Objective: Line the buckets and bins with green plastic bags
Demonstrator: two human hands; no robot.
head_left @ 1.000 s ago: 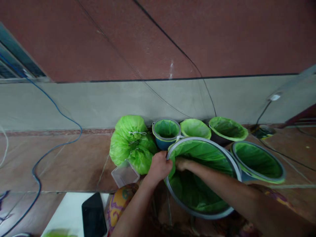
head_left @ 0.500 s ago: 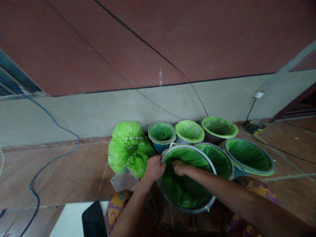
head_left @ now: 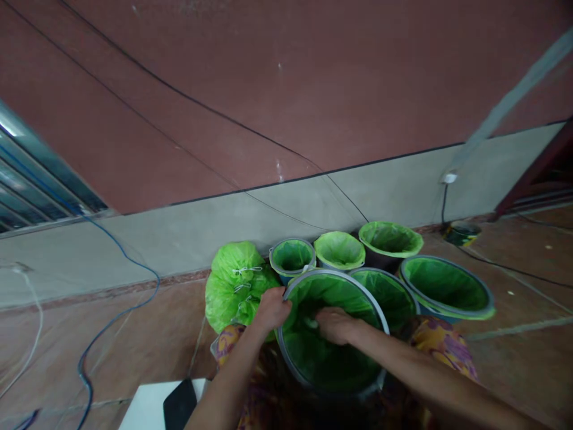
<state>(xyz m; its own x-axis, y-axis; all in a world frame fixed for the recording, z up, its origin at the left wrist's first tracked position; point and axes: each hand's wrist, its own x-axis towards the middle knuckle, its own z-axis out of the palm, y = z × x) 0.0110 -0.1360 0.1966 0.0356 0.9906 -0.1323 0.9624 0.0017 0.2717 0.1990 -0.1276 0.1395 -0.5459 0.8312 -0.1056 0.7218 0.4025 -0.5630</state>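
Observation:
A large bucket (head_left: 289, 364) lined with a green plastic bag (head_left: 344, 292) stands between my knees, tilted towards me. My left hand (head_left: 274, 307) is closed around its left rim, gripping the edge. My right hand (head_left: 336, 325) reaches down inside the bucket with its fingers curled in. A small pale spot shows at those fingertips; what they hold is too dark and blurred to name. Left of the bucket, tied green plastic bags (head_left: 235, 280) are heaped on the floor, with white ties at their necks.
Behind and to the right stand several more green-lined buckets, including a small one (head_left: 292, 257) and a wide one (head_left: 447, 286). A black phone-like object (head_left: 179, 406) lies on a white surface (head_left: 145, 409). A blue cable (head_left: 117, 322) trails over the floor. A small tin (head_left: 463, 232) sits by the wall.
My view has shifted. The bucket tilts more towards me, and my knees now hide most of the clear container beside the bags. My right hand stays inside the bucket, now with a pale spot at its fingertips.

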